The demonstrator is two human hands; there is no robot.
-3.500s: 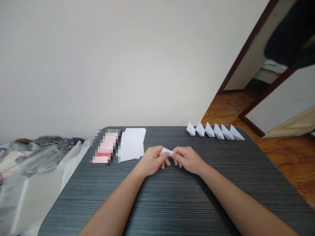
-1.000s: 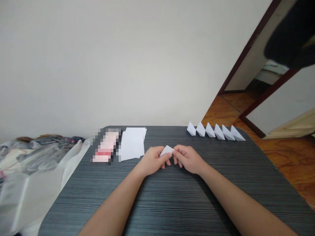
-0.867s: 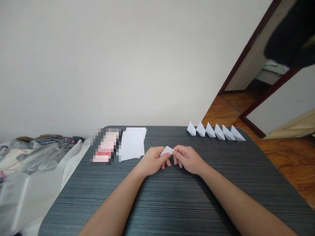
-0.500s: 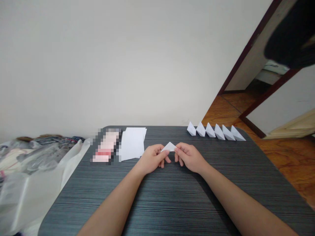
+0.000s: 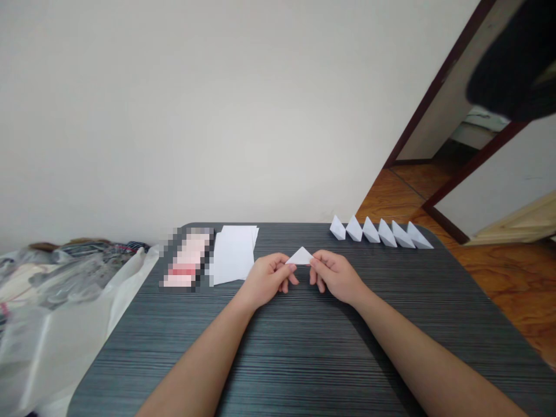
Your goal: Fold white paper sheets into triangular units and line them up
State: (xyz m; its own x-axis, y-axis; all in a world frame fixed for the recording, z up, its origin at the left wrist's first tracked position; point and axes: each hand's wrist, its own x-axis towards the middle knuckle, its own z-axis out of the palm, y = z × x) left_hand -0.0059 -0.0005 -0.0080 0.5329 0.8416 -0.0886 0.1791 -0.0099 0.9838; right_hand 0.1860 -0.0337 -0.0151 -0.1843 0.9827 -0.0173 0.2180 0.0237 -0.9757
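Note:
Between my two hands a small white folded paper triangle [image 5: 300, 256] is held with its point away from me. My left hand [image 5: 270, 279] pinches its left corner between thumb and forefinger. The right corner is pinched in the same way by my right hand [image 5: 336, 274]. The other fingers of both hands curl loosely below the paper. Beyond my right hand, several folded white paper boats [image 5: 370, 230] stand in a row. A stack of white paper sheets [image 5: 234, 255] lies left of my left hand.
The dark wood-grain table [image 5: 278, 359] stands against a pale wall [image 5: 243, 116]. At its far left lies a blurred-out pinkish object [image 5: 187, 258]. Plastic-wrapped bundles [image 5: 78, 272] are heaped beyond the left edge. To the right are a wooden floor [image 5: 508, 284] and a doorway.
The paper triangle has shifted slightly away from me and to the right, showing a wider face. Both hands keep their pinch; the boats and sheets stay put.

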